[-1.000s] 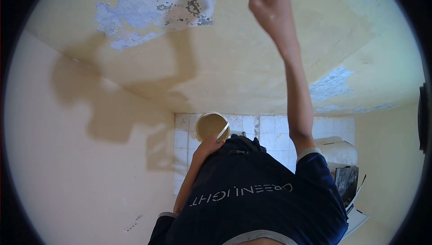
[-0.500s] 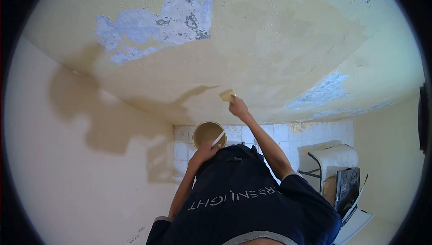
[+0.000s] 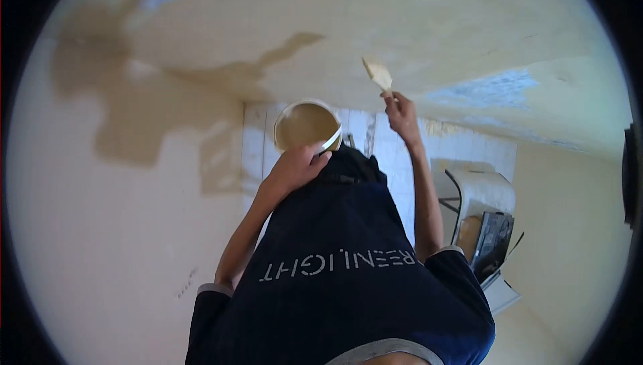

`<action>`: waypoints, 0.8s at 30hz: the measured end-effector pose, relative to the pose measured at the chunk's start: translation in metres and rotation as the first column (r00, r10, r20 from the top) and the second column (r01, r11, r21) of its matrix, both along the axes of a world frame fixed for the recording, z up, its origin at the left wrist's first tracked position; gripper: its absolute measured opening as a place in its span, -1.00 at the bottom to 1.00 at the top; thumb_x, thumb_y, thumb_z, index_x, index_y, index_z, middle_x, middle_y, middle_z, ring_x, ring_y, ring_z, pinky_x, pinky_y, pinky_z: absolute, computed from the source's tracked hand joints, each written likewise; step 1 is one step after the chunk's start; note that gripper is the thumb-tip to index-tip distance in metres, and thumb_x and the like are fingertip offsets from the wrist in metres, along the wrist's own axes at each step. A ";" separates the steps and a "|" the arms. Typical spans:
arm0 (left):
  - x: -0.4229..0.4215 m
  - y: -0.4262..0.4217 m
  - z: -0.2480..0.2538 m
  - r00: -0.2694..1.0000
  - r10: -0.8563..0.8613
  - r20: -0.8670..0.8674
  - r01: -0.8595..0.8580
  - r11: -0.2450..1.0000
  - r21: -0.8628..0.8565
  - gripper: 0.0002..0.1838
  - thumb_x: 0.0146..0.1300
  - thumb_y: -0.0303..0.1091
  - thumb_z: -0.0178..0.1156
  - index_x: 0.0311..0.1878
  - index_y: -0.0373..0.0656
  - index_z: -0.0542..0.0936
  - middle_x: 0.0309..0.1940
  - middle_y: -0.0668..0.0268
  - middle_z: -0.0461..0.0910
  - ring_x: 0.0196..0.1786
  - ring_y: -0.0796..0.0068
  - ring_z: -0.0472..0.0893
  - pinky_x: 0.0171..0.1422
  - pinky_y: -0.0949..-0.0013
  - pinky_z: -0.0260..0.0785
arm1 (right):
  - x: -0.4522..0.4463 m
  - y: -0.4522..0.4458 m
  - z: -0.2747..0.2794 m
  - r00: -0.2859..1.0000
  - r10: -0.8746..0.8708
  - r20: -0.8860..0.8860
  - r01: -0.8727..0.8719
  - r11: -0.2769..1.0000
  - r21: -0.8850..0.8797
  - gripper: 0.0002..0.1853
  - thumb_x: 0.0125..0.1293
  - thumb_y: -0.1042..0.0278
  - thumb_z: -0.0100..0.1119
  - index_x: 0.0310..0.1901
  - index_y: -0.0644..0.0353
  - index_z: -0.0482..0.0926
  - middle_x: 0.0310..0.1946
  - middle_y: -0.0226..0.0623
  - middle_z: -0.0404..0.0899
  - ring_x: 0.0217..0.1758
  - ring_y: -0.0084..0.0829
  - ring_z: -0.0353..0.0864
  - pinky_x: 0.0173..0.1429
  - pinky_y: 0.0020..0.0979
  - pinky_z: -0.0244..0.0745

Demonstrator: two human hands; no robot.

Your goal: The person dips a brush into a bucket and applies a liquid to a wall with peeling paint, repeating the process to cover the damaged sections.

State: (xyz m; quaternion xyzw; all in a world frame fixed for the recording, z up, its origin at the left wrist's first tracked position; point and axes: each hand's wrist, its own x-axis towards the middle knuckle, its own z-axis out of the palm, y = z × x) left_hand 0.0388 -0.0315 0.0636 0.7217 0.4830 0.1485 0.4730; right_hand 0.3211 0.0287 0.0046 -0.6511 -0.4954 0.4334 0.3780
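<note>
In my right hand is a flat paintbrush, gripped by its handle, its pale yellowish head raised in front of the wall. I cannot tell whether the bristles touch the wall. My left hand is closed at the near side of a round bucket, by a pale strip that looks like its handle. Light brown paint shows inside the bucket. The fingertips of my left hand are partly hidden.
Bluish-white patches show where wall paint is worn. A chair stands on the white tiled floor to the right, with a dark flat panel on it. Another wall rises on the left, carrying my shadow.
My view has tilted lower. The paintbrush has swung to the right, and its head now points up and left. The bucket looks larger and nearer, with my left hand still on it.
</note>
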 end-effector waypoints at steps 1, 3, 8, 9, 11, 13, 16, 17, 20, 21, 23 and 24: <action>0.001 -0.004 -0.003 1.000 0.010 -0.001 -0.010 1.000 -0.030 -0.62 0.37 -0.14 0.11 0.05 -0.26 0.57 -0.46 0.01 0.58 -0.41 0.09 0.56 -0.24 0.15 0.40 | 0.000 -0.005 0.015 0.997 0.075 0.001 -0.075 0.997 -0.002 -0.63 0.46 0.17 0.06 -0.15 0.42 0.56 -0.61 -0.52 0.30 -0.52 -0.66 0.19 -0.48 -0.44 0.13; 0.005 -0.010 -0.008 0.995 -0.044 -0.089 0.037 0.996 -0.078 -0.59 0.36 -0.13 0.12 0.10 -0.25 0.53 -0.46 0.02 0.59 -0.38 0.07 0.59 -0.22 0.14 0.42 | -0.006 -0.014 0.042 0.982 0.184 0.039 -0.182 0.982 -0.054 -0.62 0.46 0.16 0.06 -0.12 0.43 0.56 -0.60 -0.51 0.29 -0.49 -0.66 0.18 -0.46 -0.46 0.13; 0.012 -0.011 -0.014 0.987 -0.096 -0.126 0.079 0.988 -0.131 -0.55 0.35 -0.09 0.12 0.12 -0.25 0.50 -0.46 0.04 0.60 -0.38 0.05 0.59 -0.20 0.12 0.43 | -0.037 -0.017 0.071 0.818 0.523 0.238 -0.509 0.852 -0.122 -0.64 0.41 0.20 0.09 0.02 0.37 0.57 -0.49 -0.08 0.62 -0.33 -0.20 0.66 -0.19 -0.24 0.47; 0.013 -0.012 -0.020 0.980 -0.121 -0.158 0.105 0.989 -0.104 -0.54 0.34 -0.08 0.12 0.11 -0.26 0.50 -0.46 0.05 0.60 -0.37 0.04 0.59 -0.19 0.10 0.44 | -0.052 -0.012 0.087 0.763 0.573 0.301 -0.518 0.819 -0.247 -0.69 0.34 0.27 0.13 -0.06 0.37 0.58 -0.36 0.12 0.64 -0.13 0.06 0.66 -0.02 -0.12 0.51; 0.016 -0.016 -0.034 0.979 -0.135 -0.155 0.125 0.989 -0.074 -0.52 0.34 -0.06 0.13 0.11 -0.28 0.50 -0.44 0.03 0.62 -0.34 0.02 0.61 -0.15 0.07 0.45 | -0.069 -0.006 0.074 0.611 0.672 0.417 -0.579 0.740 -0.343 -0.72 0.32 0.28 0.14 -0.07 0.32 0.59 -0.31 0.10 0.65 -0.09 0.03 0.65 0.00 -0.12 0.51; 0.021 -0.013 -0.035 0.977 -0.145 -0.156 0.141 0.989 -0.037 -0.51 0.33 -0.05 0.13 0.11 -0.29 0.49 -0.41 0.02 0.63 -0.31 0.00 0.62 -0.12 0.03 0.46 | -0.083 0.003 0.045 0.301 0.747 0.593 -0.649 0.616 -0.446 -0.84 0.18 0.39 0.19 -0.25 0.27 0.62 -0.32 0.05 0.66 -0.13 -0.03 0.68 -0.05 -0.12 0.57; 0.028 -0.013 -0.031 0.965 -0.175 -0.195 0.175 0.984 -0.018 -0.49 0.32 -0.03 0.12 0.12 -0.29 0.49 -0.36 -0.03 0.65 -0.21 -0.08 0.64 0.00 -0.01 0.48 | -0.099 0.010 0.019 0.057 0.740 0.670 -0.771 0.459 -0.442 -0.83 0.10 0.34 0.24 -0.33 0.25 0.66 -0.35 -0.04 0.69 -0.23 -0.11 0.72 -0.19 -0.18 0.63; 0.029 -0.013 -0.032 0.967 -0.169 -0.192 0.171 0.985 -0.006 -0.48 0.33 -0.03 0.12 0.14 -0.29 0.48 -0.30 -0.07 0.64 -0.17 -0.11 0.64 0.05 -0.01 0.47 | -0.106 0.013 0.008 0.050 0.742 0.668 -0.773 0.452 -0.445 -0.83 0.10 0.34 0.24 -0.33 0.25 0.66 -0.35 -0.04 0.69 -0.23 -0.11 0.72 -0.19 -0.18 0.63; 0.030 -0.010 -0.024 0.966 -0.176 -0.187 0.171 0.984 -0.040 -0.46 0.33 -0.03 0.10 0.16 -0.32 0.46 -0.19 -0.14 0.63 -0.10 -0.13 0.63 0.14 -0.01 0.45 | -0.120 0.013 -0.034 -0.049 0.715 0.698 -0.797 0.393 -0.458 -0.84 0.02 0.35 0.29 -0.35 0.19 0.68 -0.34 -0.10 0.70 -0.26 -0.19 0.74 -0.23 -0.24 0.65; 0.030 -0.009 -0.022 0.962 -0.194 -0.192 0.181 0.980 -0.081 -0.45 0.34 -0.03 0.09 0.17 -0.35 0.45 -0.14 -0.17 0.61 -0.07 -0.13 0.62 0.16 0.00 0.44 | -0.126 0.013 -0.042 -0.026 0.715 0.699 -0.787 0.416 -0.455 -0.84 0.00 0.36 0.31 -0.36 0.19 0.69 -0.33 -0.11 0.71 -0.26 -0.19 0.75 -0.24 -0.23 0.65; 0.033 -0.013 -0.035 0.966 -0.175 -0.190 0.168 0.984 -0.052 -0.45 0.34 -0.04 0.09 0.13 -0.38 0.46 -0.13 -0.18 0.60 -0.05 -0.12 0.61 0.17 0.00 0.44 | -0.129 0.015 -0.056 -0.013 0.720 0.694 -0.782 0.425 -0.456 -0.84 -0.02 0.38 0.33 -0.36 0.19 0.70 -0.33 -0.12 0.71 -0.25 -0.20 0.75 -0.25 -0.23 0.65; 0.032 -0.014 -0.037 0.967 -0.169 -0.192 0.169 0.986 -0.018 -0.46 0.35 -0.04 0.08 0.09 -0.41 0.47 -0.12 -0.18 0.60 -0.03 -0.11 0.60 0.17 0.00 0.43 | -0.133 0.016 -0.059 -0.035 0.732 0.680 -0.783 0.402 -0.474 -0.85 -0.02 0.37 0.32 -0.37 0.19 0.71 -0.33 -0.13 0.71 -0.25 -0.20 0.75 -0.26 -0.23 0.65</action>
